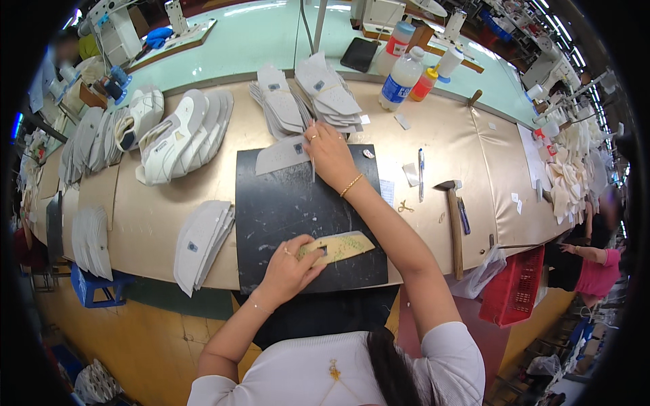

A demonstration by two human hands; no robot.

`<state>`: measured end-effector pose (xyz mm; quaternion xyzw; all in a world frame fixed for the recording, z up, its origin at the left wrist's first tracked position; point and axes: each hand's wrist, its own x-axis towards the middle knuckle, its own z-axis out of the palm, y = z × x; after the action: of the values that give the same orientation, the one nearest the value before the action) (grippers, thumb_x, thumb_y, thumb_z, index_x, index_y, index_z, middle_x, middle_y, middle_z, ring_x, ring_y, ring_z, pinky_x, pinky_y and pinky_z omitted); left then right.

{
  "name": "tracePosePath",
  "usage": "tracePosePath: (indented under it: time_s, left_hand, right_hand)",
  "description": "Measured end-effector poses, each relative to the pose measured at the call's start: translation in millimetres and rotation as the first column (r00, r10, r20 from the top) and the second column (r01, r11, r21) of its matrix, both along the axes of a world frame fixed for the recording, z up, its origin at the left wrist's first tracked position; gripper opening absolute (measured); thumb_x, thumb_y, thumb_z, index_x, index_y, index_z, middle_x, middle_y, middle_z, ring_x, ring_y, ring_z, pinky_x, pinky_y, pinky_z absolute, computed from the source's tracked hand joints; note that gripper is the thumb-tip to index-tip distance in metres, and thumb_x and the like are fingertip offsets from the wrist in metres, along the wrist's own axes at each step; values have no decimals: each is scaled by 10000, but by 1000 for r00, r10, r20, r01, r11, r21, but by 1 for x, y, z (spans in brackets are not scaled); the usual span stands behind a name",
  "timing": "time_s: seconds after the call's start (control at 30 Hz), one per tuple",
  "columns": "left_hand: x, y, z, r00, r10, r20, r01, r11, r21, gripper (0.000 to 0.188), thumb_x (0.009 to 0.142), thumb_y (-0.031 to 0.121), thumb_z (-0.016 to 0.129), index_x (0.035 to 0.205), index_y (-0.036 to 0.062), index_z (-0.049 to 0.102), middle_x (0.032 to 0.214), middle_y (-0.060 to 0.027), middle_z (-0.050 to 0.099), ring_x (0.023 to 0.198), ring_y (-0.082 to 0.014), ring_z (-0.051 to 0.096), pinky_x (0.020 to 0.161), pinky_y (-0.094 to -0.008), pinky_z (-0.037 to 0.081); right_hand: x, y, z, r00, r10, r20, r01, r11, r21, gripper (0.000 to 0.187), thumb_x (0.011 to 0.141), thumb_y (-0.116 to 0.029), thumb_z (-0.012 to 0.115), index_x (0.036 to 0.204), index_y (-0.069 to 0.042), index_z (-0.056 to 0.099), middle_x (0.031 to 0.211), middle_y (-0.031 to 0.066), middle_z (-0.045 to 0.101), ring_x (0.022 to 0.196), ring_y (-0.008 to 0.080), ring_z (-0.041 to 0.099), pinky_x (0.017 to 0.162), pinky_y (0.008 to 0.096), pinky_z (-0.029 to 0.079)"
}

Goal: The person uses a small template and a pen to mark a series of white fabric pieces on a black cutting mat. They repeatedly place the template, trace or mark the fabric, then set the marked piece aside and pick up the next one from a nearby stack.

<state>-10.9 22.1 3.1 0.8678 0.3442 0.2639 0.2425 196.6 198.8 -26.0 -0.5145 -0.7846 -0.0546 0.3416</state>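
Note:
My left hand (pixel 291 267) is closed on a yellow template (pixel 349 247) with green markings and a small dark opening. It lies on a grey piece near the front of the black cutting mat (pixel 271 223). Farther off, my right hand (pixel 330 154) has its fingers drawn together around what looks like a thin pen-like tool, mostly hidden by the hand. Beside that hand a grey shoe piece (pixel 279 156) with a small dark label lies over the mat's far edge. Two stacks of similar pieces, a left stack (pixel 279 105) and a right stack (pixel 332 95), sit just beyond.
White shoe uppers (pixel 183 139) and more grey pieces (pixel 201 240) lie to the left. On the right are a hammer (pixel 455 223), a pen (pixel 421 176) and a red basket (pixel 511 287). Bottles (pixel 403 78) and a black wallet-like item (pixel 359 54) stand at the back. Other people work nearby.

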Motion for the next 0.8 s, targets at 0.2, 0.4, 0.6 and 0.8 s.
tracePosePath:
  time_s: [0.2,0.4,0.6,0.8]
  left_hand:
    - [-49,-2,6,975,216,55,-217,976,22,350,756,165,878,1031,47,697,1167,-175,612,1043,-369,630,876,-459,540]
    - [-155,4,25,778,623,81,-627,765,147,389,753,39,857,1094,48,669,1278,-157,571,1149,-350,583,986,-433,487]
    - [-180,-8,21,738,671,-75,-662,741,114,394,775,74,854,1126,55,676,1293,-155,581,1185,-351,584,996,-424,485]
    - [-176,-7,13,766,638,-82,-611,761,216,358,793,87,842,1122,51,707,1351,-117,605,1240,-331,568,1046,-425,469]
  right_hand:
    - [4,-22,23,996,21,-81,-36,981,-188,97,887,-84,656,970,-74,609,995,115,581,1011,334,639,852,438,497]
    - [18,-59,42,860,75,-505,-335,830,-447,126,871,-66,721,967,-48,642,977,96,630,912,299,646,798,386,511]
    - [26,-130,41,773,201,-601,-580,608,-542,149,852,-112,779,944,-54,678,949,56,659,895,210,645,810,335,501]
    - [18,-157,36,924,199,-327,-294,916,-274,139,877,-80,760,999,-57,700,1101,70,729,1026,235,677,905,309,514]
